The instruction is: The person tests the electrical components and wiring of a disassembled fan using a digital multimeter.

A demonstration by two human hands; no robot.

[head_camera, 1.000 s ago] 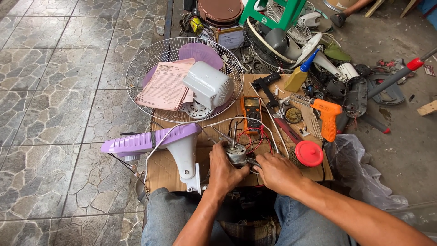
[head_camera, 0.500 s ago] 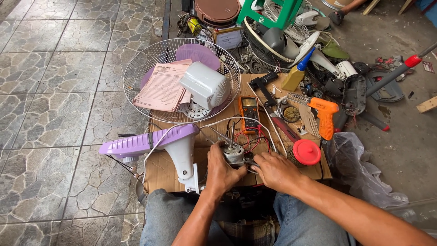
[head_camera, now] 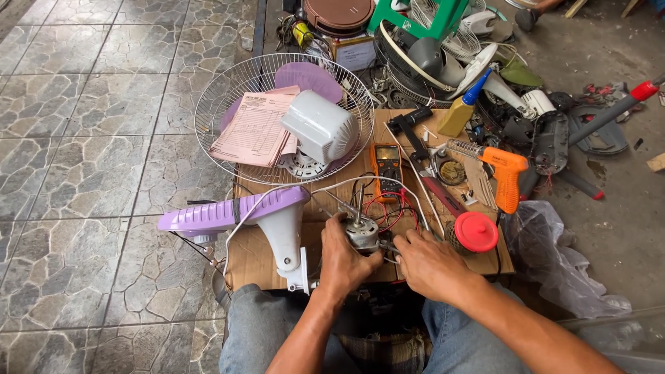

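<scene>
Metal motor point(head_camera: 361, 232) sits on the cardboard point(head_camera: 478, 260) before the knees, left hand point(head_camera: 344, 262) clasping it. Right hand point(head_camera: 431, 264) pinches at its wires point(head_camera: 388, 208); best keep the motor steady beside the meter point(head_camera: 388, 165).

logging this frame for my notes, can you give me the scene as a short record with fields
left hand: left hand grips the small fan motor, shaft pointing up
right hand: right hand beside the motor, fingers at its wires
work surface: cardboard sheet on tiled floor
left of motor: purple and white fan stand lying down
behind: orange multimeter, wire fan guard holding pink papers
right: red lid, orange soldering gun
</scene>
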